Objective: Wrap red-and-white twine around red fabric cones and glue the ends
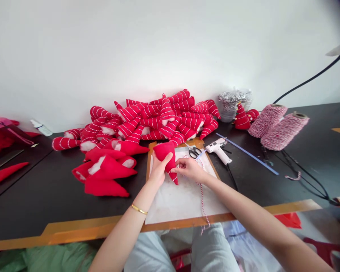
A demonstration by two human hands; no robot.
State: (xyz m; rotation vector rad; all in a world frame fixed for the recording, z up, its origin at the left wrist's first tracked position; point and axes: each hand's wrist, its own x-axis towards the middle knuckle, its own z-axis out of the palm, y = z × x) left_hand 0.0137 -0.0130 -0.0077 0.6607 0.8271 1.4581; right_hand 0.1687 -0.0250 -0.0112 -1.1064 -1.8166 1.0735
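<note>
A red stuffed felt cone (164, 154) is held above the white sheet (175, 204), its pointed end down toward me. Striped red-and-white cord winds around its lower, narrow part. My left hand (159, 166) is wrapped round the cone from the left, thumb on top. On the right side, my right hand (190, 169) has its fingers pinched at the cone's narrow part, on the cord. From near that hand the loose striped cord (202, 200) runs down over the sheet and past the table edge.
Behind lies a pile of cord-wrapped red cones (155, 113); plain red cones (110, 166) lie left. A glue gun (219, 150), scissors (195, 152) and a blue stick (249, 155) are right of the hands. Farther right are cord spools (286, 132) and black cables (308, 177).
</note>
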